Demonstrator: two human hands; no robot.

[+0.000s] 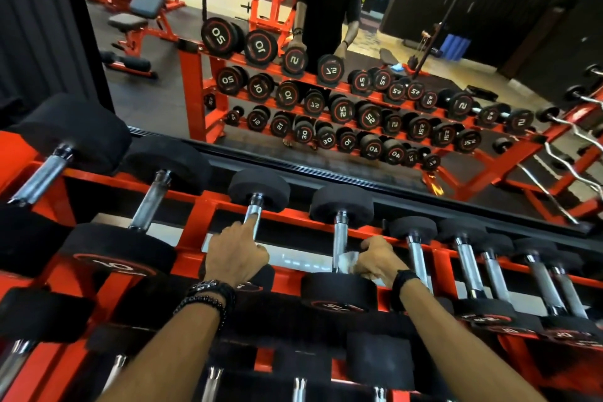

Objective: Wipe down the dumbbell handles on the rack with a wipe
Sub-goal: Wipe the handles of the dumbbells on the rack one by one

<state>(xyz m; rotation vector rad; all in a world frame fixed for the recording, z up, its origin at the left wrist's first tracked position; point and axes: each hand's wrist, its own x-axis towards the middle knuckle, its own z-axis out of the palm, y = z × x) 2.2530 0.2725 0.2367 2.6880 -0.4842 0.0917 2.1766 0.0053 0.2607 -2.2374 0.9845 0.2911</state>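
Dumbbell handles [340,240], chrome between black heads, line an orange rack [208,206] facing a gym mirror [326,42]; right hand [378,259] pinches a white wipe [347,260] against one, left hand [236,253] grips its neighbour.

I have one view only, a wide-angle head camera. It looks forward and steeply down onto the red rack [208,202], close enough that both forearms enter from the near edge. The far half faces a wall mirror [326,91], which returns the rack's front. The frame is tilted, lines bowing at the edges.
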